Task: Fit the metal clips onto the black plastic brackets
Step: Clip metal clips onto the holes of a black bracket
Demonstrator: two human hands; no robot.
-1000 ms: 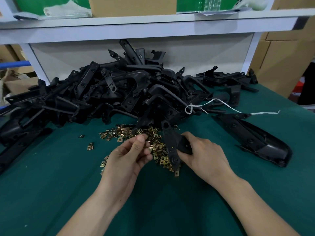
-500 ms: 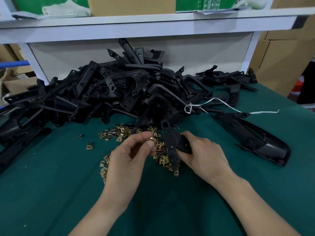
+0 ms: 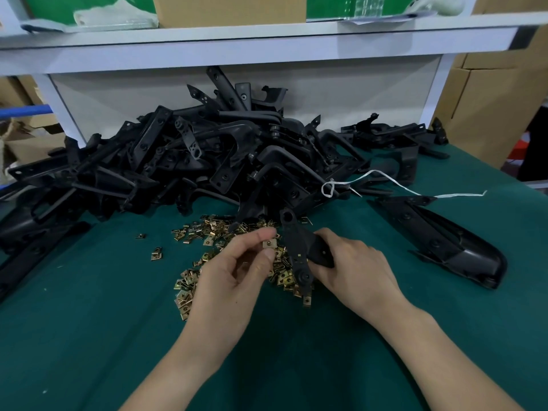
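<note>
My right hand [image 3: 353, 268] grips a black plastic bracket [image 3: 299, 247], held on end over the green table. A small brass metal clip [image 3: 270, 243] is pinched between the thumb and forefinger of my left hand [image 3: 237, 277], just left of the bracket's edge. Under both hands lies a loose scatter of several metal clips [image 3: 207, 232]. A big heap of black plastic brackets [image 3: 207, 161] is piled behind them.
One long black bracket [image 3: 439, 235] lies alone at the right. A white string [image 3: 385, 180] trails from the heap across it. Two stray clips [image 3: 156, 253] sit left of the scatter. A white shelf [image 3: 267, 40] overhangs the back, with cardboard boxes [image 3: 489, 99] at the right.
My left hand has lifted a clip out of the scatter and brought it rightward, close to the bracket. My right hand has kept the bracket nearly still.
</note>
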